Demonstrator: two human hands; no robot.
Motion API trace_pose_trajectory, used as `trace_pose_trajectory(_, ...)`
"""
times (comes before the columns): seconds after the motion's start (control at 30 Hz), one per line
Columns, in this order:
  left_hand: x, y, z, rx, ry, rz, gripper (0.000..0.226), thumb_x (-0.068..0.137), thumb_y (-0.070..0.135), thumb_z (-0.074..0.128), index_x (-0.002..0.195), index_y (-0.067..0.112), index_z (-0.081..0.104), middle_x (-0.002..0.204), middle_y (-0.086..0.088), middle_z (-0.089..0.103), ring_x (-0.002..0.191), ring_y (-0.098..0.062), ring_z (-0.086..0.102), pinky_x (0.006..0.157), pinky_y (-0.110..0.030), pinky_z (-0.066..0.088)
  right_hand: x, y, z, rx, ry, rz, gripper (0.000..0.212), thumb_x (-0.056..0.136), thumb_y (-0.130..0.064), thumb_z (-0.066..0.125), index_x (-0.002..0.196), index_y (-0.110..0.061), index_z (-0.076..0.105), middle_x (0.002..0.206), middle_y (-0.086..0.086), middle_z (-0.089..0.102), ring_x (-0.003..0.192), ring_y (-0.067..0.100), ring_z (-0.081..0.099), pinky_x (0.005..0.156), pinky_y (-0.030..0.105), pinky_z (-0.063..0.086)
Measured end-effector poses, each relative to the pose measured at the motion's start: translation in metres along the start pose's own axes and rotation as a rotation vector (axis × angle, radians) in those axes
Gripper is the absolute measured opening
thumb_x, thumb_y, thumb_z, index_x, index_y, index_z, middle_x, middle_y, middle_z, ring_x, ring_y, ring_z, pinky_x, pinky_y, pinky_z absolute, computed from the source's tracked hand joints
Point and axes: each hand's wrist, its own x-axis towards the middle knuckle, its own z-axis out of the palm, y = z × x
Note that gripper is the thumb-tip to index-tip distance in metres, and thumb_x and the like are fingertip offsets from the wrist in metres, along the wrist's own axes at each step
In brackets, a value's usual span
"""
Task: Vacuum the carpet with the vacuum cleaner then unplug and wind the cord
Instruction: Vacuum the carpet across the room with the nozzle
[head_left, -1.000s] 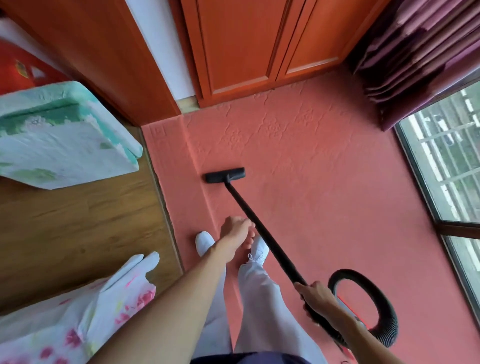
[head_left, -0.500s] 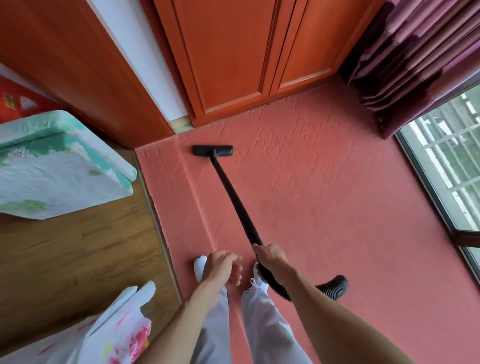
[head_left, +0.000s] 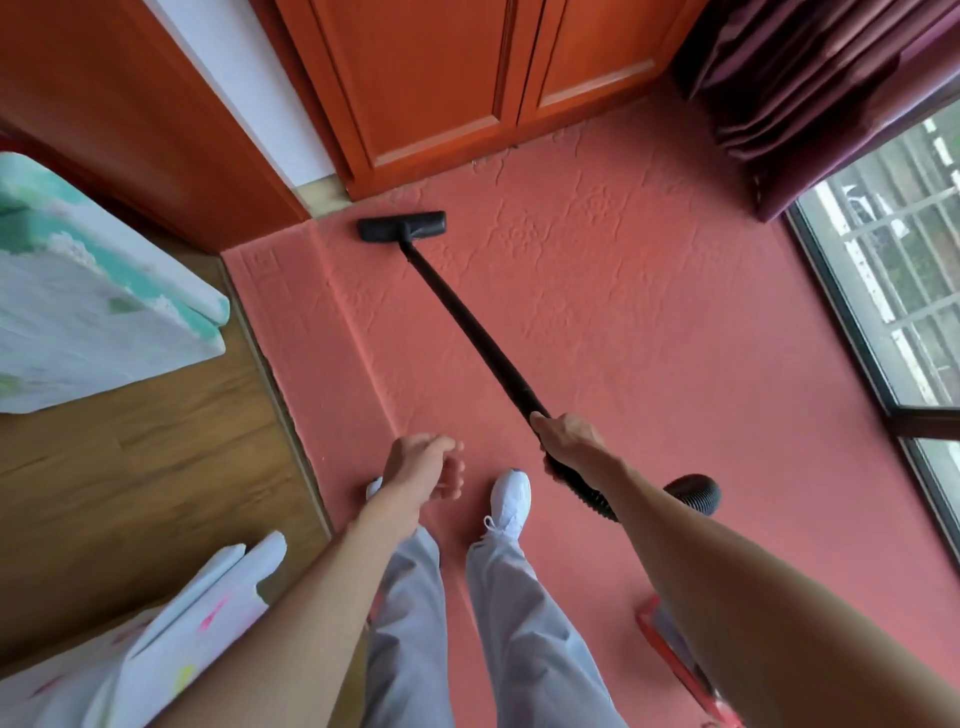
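At the far left a folded green-and-white mattress (head_left: 98, 306) lies over the wooden floor (head_left: 145, 467), and a floral bedding piece (head_left: 171, 623) sits below it, both off the salmon-red carpet (head_left: 649, 322). The left hand (head_left: 423, 470) hangs over the carpet's left strip with fingers loosely curled, holding nothing, apart from the wand. Up and slightly left of it, the black floor nozzle (head_left: 402, 226) lies flat on the carpet just short of the orange cabinet (head_left: 441, 88). From it the black wand (head_left: 467, 322) runs down and to the right, its long axis slanting toward the right hand (head_left: 569, 441), whose fingers are wrapped round the wand's near end. So the nozzle lies forward and left of the grip; the next stroke probably runs along that slant. Behind the grip the ribbed hose (head_left: 693, 493) curves right, the red canister (head_left: 675, 654) partly hidden beneath the forearm. A window (head_left: 893, 270) fills the right edge.
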Motion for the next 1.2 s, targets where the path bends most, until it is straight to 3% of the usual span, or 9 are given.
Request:
trace_pose_trajectory(0.33,-0.022,-0.006,0.069,0.166,-0.14,0.024,0.017,0.085,0.005,0.05,0.075,0.005,0.064,0.059,-0.01,0.058,0.045,-0.021,0.05,0.05,-0.029,0.045,-0.097,0.12,-0.033,0.401,0.034,0.277,0.036,0.097,-0.034,0.048,0.074,-0.007,0.052,0.052,0.01,0.053,0.037,0.02,0.048,0.04,0.024,0.041)
trace_pose_trajectory(0.63,-0.024,-0.031,0.088,0.241,-0.162,-0.076,0.012,0.085,0.004,0.051,0.077,0.005,0.06,0.056,-0.01,0.051,0.036,-0.018,0.044,0.043,-0.025,0.04,-0.166,0.212,-0.029,0.225,-0.048,0.313,0.033,0.097,-0.031,0.051,0.081,-0.002,0.051,0.054,0.01,0.059,0.037,0.023,0.056,0.043,0.03,0.05)
trace_pose_trajectory(0.73,-0.024,-0.029,0.095,0.284,-0.154,-0.068,0.017,0.085,0.003,0.049,0.072,0.005,0.06,0.055,-0.01,0.052,0.032,-0.017,0.045,0.038,-0.022,0.041,-0.154,0.206,-0.037,0.209,-0.04,0.32,0.033,0.098,-0.031,0.049,0.088,0.0,0.051,0.058,0.012,0.059,0.034,0.02,0.054,0.04,0.028,0.048)
trace_pose_trajectory(0.87,-0.027,-0.022,0.113,0.333,-0.172,-0.023,0.016,0.083,0.004,0.052,0.07,0.006,0.061,0.052,-0.008,0.053,0.035,-0.019,0.045,0.042,-0.024,0.043,-0.102,0.158,-0.056,0.288,-0.008,0.272,0.035,0.096,-0.03,0.047,0.102,0.004,0.054,0.056,0.011,0.059,0.032,0.019,0.053,0.036,0.022,0.043)
trace_pose_trajectory(1.03,-0.039,-0.016,0.129,0.365,-0.22,0.045,0.012,0.085,0.007,0.053,0.082,0.004,0.064,0.059,-0.009,0.057,0.043,-0.021,0.05,0.05,-0.028,0.046,-0.061,0.099,-0.069,0.339,-0.011,0.147,0.025,0.093,-0.025,0.04,0.094,-0.001,0.049,0.073,0.017,0.062,0.043,0.024,0.057,0.042,0.027,0.046)
trace_pose_trajectory(1.1,-0.044,-0.015,0.133,0.379,-0.234,0.058,0.013,0.086,0.007,0.052,0.084,0.003,0.064,0.06,-0.01,0.058,0.046,-0.021,0.05,0.052,-0.028,0.047,-0.059,0.098,-0.071,0.336,-0.003,0.133,0.025,0.092,-0.026,0.039,0.093,-0.003,0.049,0.078,0.018,0.062,0.046,0.025,0.058,0.046,0.029,0.049)
trace_pose_trajectory(1.2,-0.05,-0.016,0.136,0.405,-0.237,0.051,0.013,0.085,0.007,0.052,0.08,0.005,0.063,0.061,-0.009,0.057,0.046,-0.021,0.05,0.053,-0.029,0.047,-0.074,0.127,-0.067,0.312,-0.008,0.163,0.028,0.093,-0.027,0.04,0.095,-0.001,0.05,0.068,0.016,0.061,0.042,0.025,0.056,0.042,0.026,0.047)
